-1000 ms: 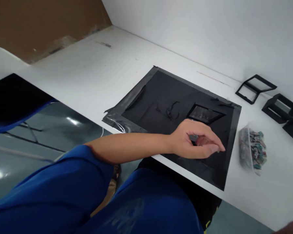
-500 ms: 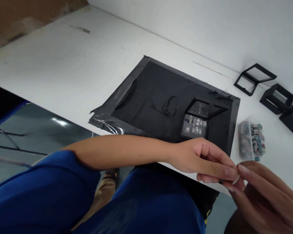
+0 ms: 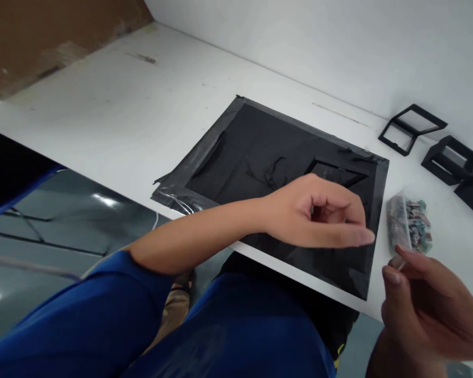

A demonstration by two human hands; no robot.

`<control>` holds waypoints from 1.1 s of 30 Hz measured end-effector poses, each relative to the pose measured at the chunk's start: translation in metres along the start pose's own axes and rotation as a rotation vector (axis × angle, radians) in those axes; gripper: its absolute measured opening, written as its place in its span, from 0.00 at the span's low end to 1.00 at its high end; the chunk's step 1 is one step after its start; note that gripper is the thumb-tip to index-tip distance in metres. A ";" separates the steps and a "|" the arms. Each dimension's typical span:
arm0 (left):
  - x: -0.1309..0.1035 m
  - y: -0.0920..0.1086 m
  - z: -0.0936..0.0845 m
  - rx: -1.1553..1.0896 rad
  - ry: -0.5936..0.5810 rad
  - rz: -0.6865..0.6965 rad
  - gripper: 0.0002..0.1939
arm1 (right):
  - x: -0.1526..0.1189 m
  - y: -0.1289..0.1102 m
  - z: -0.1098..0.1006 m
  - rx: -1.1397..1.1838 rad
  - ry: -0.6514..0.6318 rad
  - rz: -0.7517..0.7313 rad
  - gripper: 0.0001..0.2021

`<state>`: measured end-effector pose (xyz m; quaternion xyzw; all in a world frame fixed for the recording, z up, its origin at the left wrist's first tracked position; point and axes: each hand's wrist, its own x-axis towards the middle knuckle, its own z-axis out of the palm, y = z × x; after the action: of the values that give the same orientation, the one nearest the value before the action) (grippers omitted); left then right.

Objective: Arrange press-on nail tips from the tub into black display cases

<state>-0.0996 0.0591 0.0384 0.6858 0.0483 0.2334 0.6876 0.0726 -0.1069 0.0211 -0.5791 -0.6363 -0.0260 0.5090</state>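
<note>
My left hand point(image 3: 319, 212) hovers over the black mat point(image 3: 240, 152), in front of a black display case point(image 3: 339, 172) with a raised clear lid. Its fingers are curled in and the thumb lies along them; whether anything is between the tips is hidden. The hand covers the lower part of the case, with the small nail-shaped pieces. Farther right, past the table's front edge, my right hand point(image 3: 433, 299) pinches a small clear piece point(image 3: 397, 262) between thumb and forefinger. That piece is too small to name surely. The two hands are apart.
A clear plastic tub point(image 3: 398, 223) of small wrapped pieces stands just beyond my right hand. By the wall are an opened black frame point(image 3: 412, 128) and more black cases point(image 3: 449, 160). A brown board point(image 3: 63, 42) stands at the far left of the white table point(image 3: 114, 110).
My hands were together at the fingertips and have parted. The left has moved up and left over the mat, covering the case's lower part; the right keeps the clear piece.
</note>
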 end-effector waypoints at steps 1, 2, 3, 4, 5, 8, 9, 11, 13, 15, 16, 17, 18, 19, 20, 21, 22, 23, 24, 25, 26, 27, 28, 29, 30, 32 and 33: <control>0.001 0.002 -0.004 0.064 0.063 0.070 0.13 | 0.003 0.001 0.001 -0.012 0.000 -0.010 0.31; 0.002 0.002 -0.007 0.110 0.120 0.133 0.14 | 0.006 0.002 0.002 -0.038 -0.027 -0.043 0.31; 0.003 -0.001 -0.010 0.152 0.179 0.194 0.16 | 0.011 0.004 0.003 -0.077 -0.079 -0.082 0.30; 0.005 -0.004 -0.011 0.204 0.246 0.252 0.17 | 0.015 0.006 0.006 -0.136 -0.165 -0.103 0.27; 0.006 -0.009 -0.012 0.271 0.322 0.312 0.18 | 0.019 0.010 0.010 -0.213 -0.265 -0.106 0.23; 0.012 -0.021 -0.017 0.557 0.529 0.489 0.18 | 0.022 0.024 0.024 -0.455 -0.469 -0.053 0.12; 0.013 -0.024 -0.018 0.669 0.560 0.526 0.18 | 0.021 0.028 0.029 -0.513 -0.496 -0.029 0.13; 0.015 -0.027 -0.022 0.857 0.578 0.537 0.15 | 0.018 0.035 0.037 -0.567 -0.520 0.021 0.14; 0.015 -0.028 -0.025 0.955 0.583 0.500 0.14 | 0.015 0.039 0.042 -0.567 -0.525 0.078 0.16; 0.014 -0.027 -0.027 0.999 0.598 0.440 0.15 | 0.014 0.041 0.044 -0.541 -0.516 0.135 0.17; 0.014 -0.027 -0.028 1.016 0.611 0.415 0.16 | 0.013 0.042 0.044 -0.521 -0.510 0.166 0.18; 0.014 -0.027 -0.029 1.034 0.618 0.387 0.17 | 0.013 0.042 0.045 -0.494 -0.505 0.202 0.19; 0.014 -0.027 -0.029 1.050 0.614 0.356 0.18 | 0.012 0.043 0.045 -0.464 -0.497 0.244 0.19; 0.014 -0.027 -0.030 1.064 0.599 0.338 0.18 | 0.012 0.043 0.045 -0.430 -0.490 0.291 0.20; 0.015 -0.028 -0.031 1.077 0.578 0.333 0.18 | 0.011 0.043 0.046 -0.392 -0.481 0.344 0.20; 0.015 -0.028 -0.032 1.089 0.555 0.330 0.18 | 0.011 0.044 0.047 -0.354 -0.472 0.397 0.21; 0.015 -0.028 -0.033 1.099 0.536 0.327 0.18 | 0.010 0.044 0.047 -0.321 -0.463 0.444 0.21; 0.015 -0.027 -0.034 1.106 0.525 0.323 0.18 | 0.010 0.044 0.048 -0.296 -0.456 0.481 0.21; 0.015 -0.027 -0.035 1.109 0.527 0.321 0.18 | 0.010 0.044 0.049 -0.279 -0.453 0.507 0.21; 0.015 -0.026 -0.036 1.108 0.538 0.319 0.18 | 0.010 0.044 0.050 -0.272 -0.450 0.522 0.21; 0.015 -0.026 -0.038 1.105 0.550 0.317 0.18 | 0.010 0.044 0.050 -0.272 -0.447 0.529 0.21; 0.015 -0.025 -0.039 1.103 0.562 0.317 0.18 | 0.010 0.044 0.051 -0.276 -0.443 0.533 0.21; 0.015 -0.025 -0.041 1.105 0.571 0.314 0.18 | 0.010 0.044 0.052 -0.278 -0.438 0.536 0.21; 0.015 -0.024 -0.042 1.112 0.574 0.306 0.18 | 0.009 0.043 0.052 -0.279 -0.431 0.539 0.21; 0.015 -0.024 -0.044 1.124 0.568 0.288 0.19 | 0.009 0.043 0.053 -0.281 -0.425 0.541 0.20; 0.016 -0.025 -0.045 1.144 0.538 0.210 0.20 | 0.009 0.043 0.054 -0.285 -0.410 0.543 0.20; 0.016 -0.025 -0.046 1.141 0.521 0.157 0.20 | 0.008 0.043 0.055 -0.287 -0.402 0.543 0.20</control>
<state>-0.0964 0.1085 0.0156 0.8667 0.2806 0.3799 0.1603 0.0730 -0.0525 -0.0236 -0.7861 -0.5364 0.1355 0.2757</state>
